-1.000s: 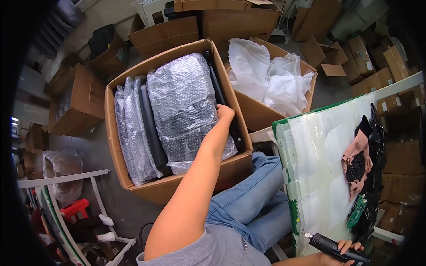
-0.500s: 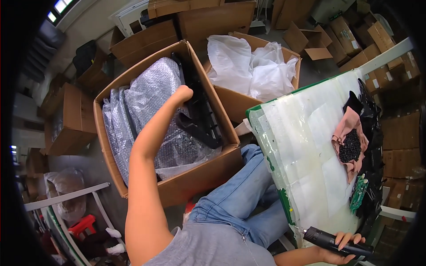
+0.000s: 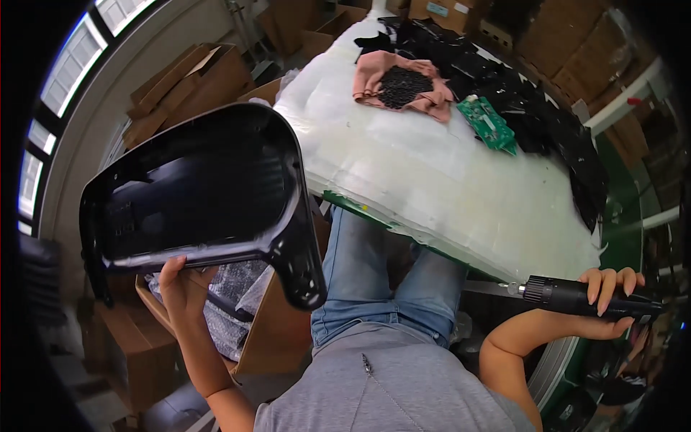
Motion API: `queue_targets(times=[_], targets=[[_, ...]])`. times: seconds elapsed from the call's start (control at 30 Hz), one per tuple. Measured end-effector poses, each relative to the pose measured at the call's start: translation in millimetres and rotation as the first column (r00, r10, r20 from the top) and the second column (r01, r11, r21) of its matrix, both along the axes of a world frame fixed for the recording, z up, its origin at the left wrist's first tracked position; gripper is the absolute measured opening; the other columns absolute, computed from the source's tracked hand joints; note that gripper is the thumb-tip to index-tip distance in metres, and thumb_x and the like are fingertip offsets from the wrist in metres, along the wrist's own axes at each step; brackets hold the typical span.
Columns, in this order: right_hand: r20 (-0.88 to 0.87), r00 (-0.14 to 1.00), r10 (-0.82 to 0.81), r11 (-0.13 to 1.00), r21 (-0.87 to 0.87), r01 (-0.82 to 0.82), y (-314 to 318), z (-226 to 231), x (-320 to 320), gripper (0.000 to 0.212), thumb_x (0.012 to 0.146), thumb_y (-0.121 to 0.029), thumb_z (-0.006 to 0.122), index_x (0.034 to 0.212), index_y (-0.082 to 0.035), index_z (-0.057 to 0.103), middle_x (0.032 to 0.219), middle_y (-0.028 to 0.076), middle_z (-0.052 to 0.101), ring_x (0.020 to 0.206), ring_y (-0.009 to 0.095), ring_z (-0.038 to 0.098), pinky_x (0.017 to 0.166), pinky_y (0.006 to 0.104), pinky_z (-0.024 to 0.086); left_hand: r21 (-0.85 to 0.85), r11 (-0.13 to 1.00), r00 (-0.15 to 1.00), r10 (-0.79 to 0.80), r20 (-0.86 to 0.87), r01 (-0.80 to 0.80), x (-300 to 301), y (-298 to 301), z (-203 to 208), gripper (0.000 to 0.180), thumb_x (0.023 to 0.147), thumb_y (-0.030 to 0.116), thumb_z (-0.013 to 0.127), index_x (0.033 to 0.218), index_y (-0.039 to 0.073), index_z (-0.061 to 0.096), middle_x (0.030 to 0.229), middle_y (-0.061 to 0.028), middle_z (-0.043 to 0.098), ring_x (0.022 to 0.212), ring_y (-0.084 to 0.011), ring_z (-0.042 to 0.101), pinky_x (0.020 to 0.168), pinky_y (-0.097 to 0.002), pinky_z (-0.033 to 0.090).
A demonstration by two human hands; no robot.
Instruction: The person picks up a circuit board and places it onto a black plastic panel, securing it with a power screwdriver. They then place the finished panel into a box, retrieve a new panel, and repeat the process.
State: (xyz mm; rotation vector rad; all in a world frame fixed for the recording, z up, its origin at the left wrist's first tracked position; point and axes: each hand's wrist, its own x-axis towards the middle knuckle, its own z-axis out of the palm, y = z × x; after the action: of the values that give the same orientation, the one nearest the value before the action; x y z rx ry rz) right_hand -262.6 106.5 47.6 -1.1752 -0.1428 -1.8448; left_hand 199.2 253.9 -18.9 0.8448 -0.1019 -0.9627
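Far off, a white-covered table [image 3: 425, 180] is slanting. The left hand [image 3: 186, 289] is gripping a rounded black plastic shell [image 3: 198, 191] lengthwise left-to-right; rightward, the right hand [image 3: 596, 327] is holding a black cylindrical screwdriver [image 3: 560, 295].

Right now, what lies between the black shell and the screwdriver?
In the head view, the person's jeans and the near edge of the white tabletop lie between the shell and the screwdriver.

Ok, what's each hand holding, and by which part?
The left hand holds a glossy black shell by its lower edge; the right hand holds a black handheld driver around its barrel, behind the tip.
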Motion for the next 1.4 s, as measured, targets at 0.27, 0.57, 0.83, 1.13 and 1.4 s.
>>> queue_targets(times=[0.27,0.57,0.83,1.13,1.4], targets=[[0.159,0.874,-0.459,0.882,-0.033,0.470,128,25,-137,0.050,0.066,-0.015,0.062,0.104,0.001,0.034,0.082,0.006,0.046,0.045,0.008,0.048,0.037,0.0188,0.042,-0.087,0.817,0.750,-0.561,-0.350,0.570,-194,-74,22,0.014,0.078,0.001,0.043,0.085,-0.006,0.052,0.096,-0.0175,0.057,0.097,-0.0288,0.054,0.091,-0.0393,0.044],[0.181,0.808,-0.560,0.814,-0.057,0.578,182,15,-165,0.051,0.066,-0.015,0.061,0.104,0.002,0.032,0.084,0.007,0.045,0.043,0.008,0.046,0.036,0.0184,0.039,0.067,0.535,0.449,-0.626,-0.638,0.842,-385,-133,-6,0.023,0.085,0.002,0.037,0.104,-0.011,0.039,0.115,-0.0213,0.042,0.106,-0.0296,0.045,0.097,-0.0396,0.038],[0.069,0.721,-0.690,0.723,0.002,0.691,105,21,-110,0.049,0.072,-0.021,0.058,0.106,0.004,0.033,0.090,0.009,0.043,0.046,0.011,0.044,0.040,0.0221,0.036,-0.260,-0.026,-0.181,-0.782,-0.596,0.965,-364,-143,0,0.048,0.090,0.015,0.040,0.126,-0.012,0.024,0.127,-0.0253,0.036,0.118,-0.0317,0.040,0.098,-0.0328,0.037],[0.006,0.697,-0.717,0.697,0.016,0.716,-12,63,-43,0.043,0.079,-0.030,0.051,0.108,-0.001,0.036,0.098,0.009,0.040,0.063,0.015,0.044,0.057,0.0297,0.037,0.345,0.521,-0.427,0.040,0.904,0.781,-220,-240,102,0.025,0.073,0.003,0.059,0.097,-0.002,0.056,0.105,-0.0148,0.056,0.100,-0.0299,0.054,0.086,-0.0383,0.042],[-0.079,0.753,-0.654,0.749,0.076,0.659,-66,65,-26,0.041,0.081,-0.032,0.048,0.106,-0.002,0.038,0.102,0.010,0.040,0.063,0.015,0.043,0.060,0.0311,0.037,0.361,0.615,-0.699,0.492,0.520,0.701,-225,-383,33,0.041,0.067,0.011,0.067,0.106,0.010,0.055,0.115,-0.0084,0.050,0.110,-0.0287,0.045,0.091,-0.0401,0.039]])
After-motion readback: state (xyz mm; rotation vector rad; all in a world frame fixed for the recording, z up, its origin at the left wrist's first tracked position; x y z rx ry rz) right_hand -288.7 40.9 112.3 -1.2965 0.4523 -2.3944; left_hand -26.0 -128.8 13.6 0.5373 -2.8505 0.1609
